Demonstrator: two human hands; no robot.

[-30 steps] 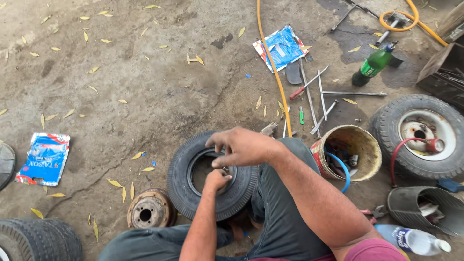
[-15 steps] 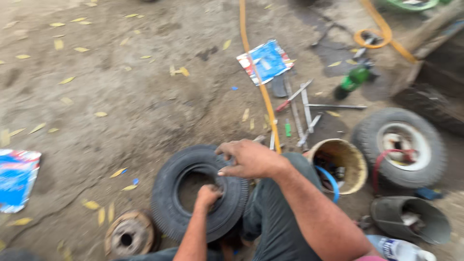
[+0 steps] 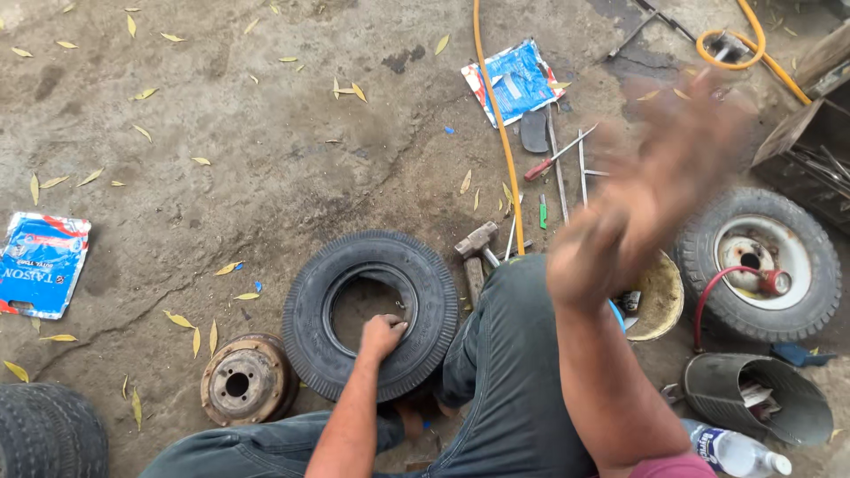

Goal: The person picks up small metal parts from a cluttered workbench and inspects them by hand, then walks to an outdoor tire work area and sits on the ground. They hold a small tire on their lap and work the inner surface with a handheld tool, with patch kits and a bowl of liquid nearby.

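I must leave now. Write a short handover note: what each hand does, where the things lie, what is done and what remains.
Left hand: grips the inner rim of the small tyre lying flat on the ground.
Right hand: raised in the air, blurred, holds nothing that shows.
Rusty wheel hub lies beside the tyre, apart from it. Hammer and screwdriver lie beyond the knee.
Done: the tyre is off the hub.
Left: cannot tell.

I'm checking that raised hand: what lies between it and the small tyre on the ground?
The person's own bent knee. The blurred right hand is lifted to that knee's right, the tyre lies left of it. The left hand already rests on the tyre's inner rim.
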